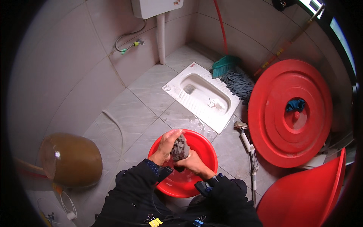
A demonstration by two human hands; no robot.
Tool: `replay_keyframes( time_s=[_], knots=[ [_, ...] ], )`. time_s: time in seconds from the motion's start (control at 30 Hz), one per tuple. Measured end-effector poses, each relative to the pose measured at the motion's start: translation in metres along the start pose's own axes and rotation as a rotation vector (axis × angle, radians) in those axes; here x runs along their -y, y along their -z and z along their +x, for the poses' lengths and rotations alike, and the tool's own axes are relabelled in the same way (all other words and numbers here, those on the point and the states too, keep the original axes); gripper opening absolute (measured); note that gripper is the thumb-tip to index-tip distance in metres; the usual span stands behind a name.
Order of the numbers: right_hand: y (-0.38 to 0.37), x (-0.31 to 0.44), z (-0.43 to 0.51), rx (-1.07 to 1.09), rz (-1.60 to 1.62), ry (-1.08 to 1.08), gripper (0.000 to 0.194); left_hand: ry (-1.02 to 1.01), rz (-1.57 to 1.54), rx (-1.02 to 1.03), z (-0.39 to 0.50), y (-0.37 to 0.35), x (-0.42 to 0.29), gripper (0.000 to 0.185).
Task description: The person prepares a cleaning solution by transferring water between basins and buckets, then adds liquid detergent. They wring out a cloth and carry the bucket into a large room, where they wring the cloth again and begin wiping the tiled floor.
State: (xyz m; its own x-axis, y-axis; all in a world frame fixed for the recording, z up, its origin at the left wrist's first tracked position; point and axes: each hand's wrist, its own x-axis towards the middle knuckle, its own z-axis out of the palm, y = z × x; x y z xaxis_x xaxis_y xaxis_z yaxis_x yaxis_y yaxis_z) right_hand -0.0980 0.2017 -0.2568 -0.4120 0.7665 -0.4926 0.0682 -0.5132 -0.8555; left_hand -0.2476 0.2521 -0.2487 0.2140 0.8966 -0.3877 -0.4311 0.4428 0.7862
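A bunched wet grey-brown cloth (179, 148) is squeezed between both hands above a red plastic basin (209, 150). My left hand (166, 144) grips its upper left side, thumb stretched across the top. Lower down, my right hand (194, 164) closes around the cloth from the right. Part of the cloth hangs dark below the right hand. Shallow water (184, 179) shows in the basin, which stands on the grey tiled floor between my legs.
Ahead lies a white squat toilet (208, 95), with a green broom (225, 65) and grey mop (238, 83) beyond it. To the right are a long-handled brush (246, 139), a large red lid (272, 113) and a red tub (300, 195). A brown pot (72, 160) and hose (119, 129) are left.
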Motion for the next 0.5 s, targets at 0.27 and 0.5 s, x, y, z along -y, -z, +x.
replay_keyframes(
  time_s=[0.27, 0.5],
  knots=[
    [0.016, 0.023, -0.015, 0.261, 0.412, 0.054, 0.058, 0.041, -0.178, 0.381, -0.019, -0.010, -0.019, 0.070],
    [0.015, 0.024, -0.024, 0.409, 0.563, -0.125, 0.060, 0.135, -0.238, 0.512, -0.024, -0.017, -0.024, 0.054]
  ],
)
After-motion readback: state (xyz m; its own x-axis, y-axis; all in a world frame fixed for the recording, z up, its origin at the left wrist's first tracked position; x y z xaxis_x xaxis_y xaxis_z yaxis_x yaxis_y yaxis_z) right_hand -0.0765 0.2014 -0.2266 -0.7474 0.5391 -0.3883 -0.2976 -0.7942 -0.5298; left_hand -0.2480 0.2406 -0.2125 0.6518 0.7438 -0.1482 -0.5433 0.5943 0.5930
